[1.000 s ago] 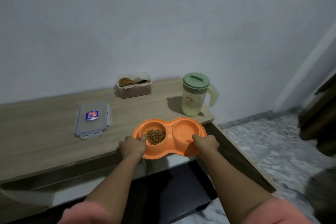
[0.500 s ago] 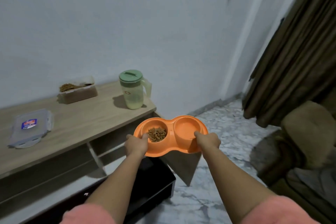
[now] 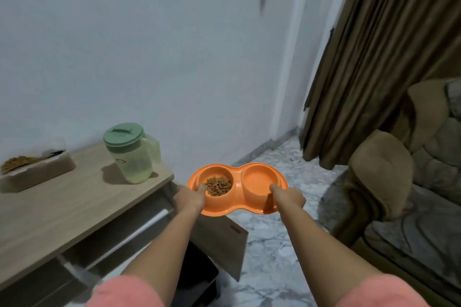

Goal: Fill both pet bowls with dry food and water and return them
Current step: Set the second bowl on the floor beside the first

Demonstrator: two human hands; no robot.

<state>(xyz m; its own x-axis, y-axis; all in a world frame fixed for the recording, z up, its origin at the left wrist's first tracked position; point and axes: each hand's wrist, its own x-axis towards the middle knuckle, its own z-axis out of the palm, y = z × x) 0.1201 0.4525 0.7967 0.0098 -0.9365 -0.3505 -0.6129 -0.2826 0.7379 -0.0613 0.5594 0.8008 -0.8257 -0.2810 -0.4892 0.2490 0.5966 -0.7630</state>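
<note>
Spill risk: the orange double bowl [image 3: 237, 188] is in mid-air beyond the bench [image 3: 74, 207] edge, above the marble floor [image 3: 274, 244]; any tilt would likely slop water from the right well.
Kibble risk: a jolt could scatter the dry food [image 3: 219, 185] from the left well.
Grip: left hand [image 3: 190, 199] and right hand [image 3: 289, 198] each hold one end, fingers curled around the rim.
Look: glossy orange plastic, two round wells, held level.
</note>
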